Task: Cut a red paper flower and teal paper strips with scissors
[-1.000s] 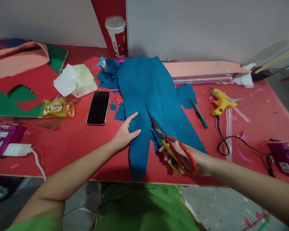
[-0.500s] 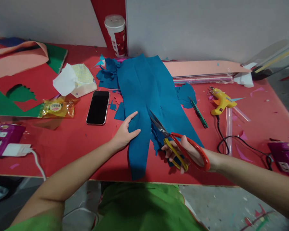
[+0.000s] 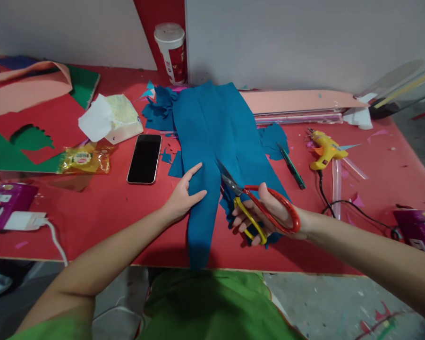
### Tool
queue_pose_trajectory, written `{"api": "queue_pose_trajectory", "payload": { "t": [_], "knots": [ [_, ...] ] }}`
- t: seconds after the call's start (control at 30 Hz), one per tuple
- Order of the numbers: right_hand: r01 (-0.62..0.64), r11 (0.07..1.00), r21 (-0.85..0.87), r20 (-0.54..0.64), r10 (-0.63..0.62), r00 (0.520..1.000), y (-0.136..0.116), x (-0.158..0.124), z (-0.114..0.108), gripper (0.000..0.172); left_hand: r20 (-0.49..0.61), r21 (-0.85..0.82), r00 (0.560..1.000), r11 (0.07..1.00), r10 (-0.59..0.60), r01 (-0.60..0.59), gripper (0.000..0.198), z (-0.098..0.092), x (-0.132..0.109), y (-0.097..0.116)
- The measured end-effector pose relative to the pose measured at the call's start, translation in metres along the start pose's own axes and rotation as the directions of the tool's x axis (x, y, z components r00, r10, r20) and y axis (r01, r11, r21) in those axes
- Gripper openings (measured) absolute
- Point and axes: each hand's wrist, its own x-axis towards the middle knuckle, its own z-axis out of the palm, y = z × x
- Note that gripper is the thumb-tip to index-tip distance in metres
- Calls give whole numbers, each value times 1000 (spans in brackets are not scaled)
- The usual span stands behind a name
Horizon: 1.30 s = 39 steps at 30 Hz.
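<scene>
On the red table [image 3: 120, 212], directly in front of the person, lies a long blue sheet [image 3: 212, 123]. Its long axis runs from the near edge of the table away toward the wall, leaning a little to the right at the far end. The near part is divided into strips, and the left strip reaches the table's edge.

The left hand [image 3: 183, 197] lies flat on this left strip with the fingers spread and the thumb pointing to the right. It closes around nothing; it only presses down. I judge that it is placed so to keep the soft sheet from sliding or lifting while the blades work beside it.

The right hand [image 3: 269, 212] is closed through the red and yellow loops of the scissors [image 3: 235, 187]. The scissors lie at a slant, with the handles low and to the right and the tips pointing away from the person and to the left, into the slit between the strips. The blades look nearly together, but I cannot tell it surely. This slant follows the line of the slit – it seems the reason for the angle of the wrist.

Left of the sheet a phone [image 3: 145, 158] rests face up; to the right lie a green pen [image 3: 292, 166] and a yellow glue gun [image 3: 324, 148], well apart from both hands.
</scene>
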Motion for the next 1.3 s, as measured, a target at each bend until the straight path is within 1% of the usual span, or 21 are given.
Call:
{"api": "queue_pose_trajectory", "payload": {
  "t": [0.2,0.3,0.53,0.77,0.87,1.1,1.3],
  "knots": [
    [-12,997,75,-64,17,998,-11,12,7,76,14,-51,1000,999,1,0,72,-1,0,0],
    [-15,995,94,-90,23,996,-16,17,11,76,9,-43,1000,999,1,-1,72,-1,-1,0],
    [24,996,89,-142,-11,990,-22,23,19,71,12,-26,1000,1000,-3,4,73,-1,0,-1],
    [-8,998,66,-145,17,989,-24,25,24,62,14,4,1000,1000,10,-10,73,-2,0,-2],
    [1,997,73,-125,8,992,-24,24,25,62,5,22,1000,1000,9,-9,74,-2,0,-2],
    [6,997,82,-171,8,985,-26,25,27,64,32,18,999,1000,23,-23,73,-2,-1,-2],
    [5,993,116,-162,14,987,-24,27,29,61,40,48,999,998,30,-31,72,-3,-1,-4]
  ]
}}
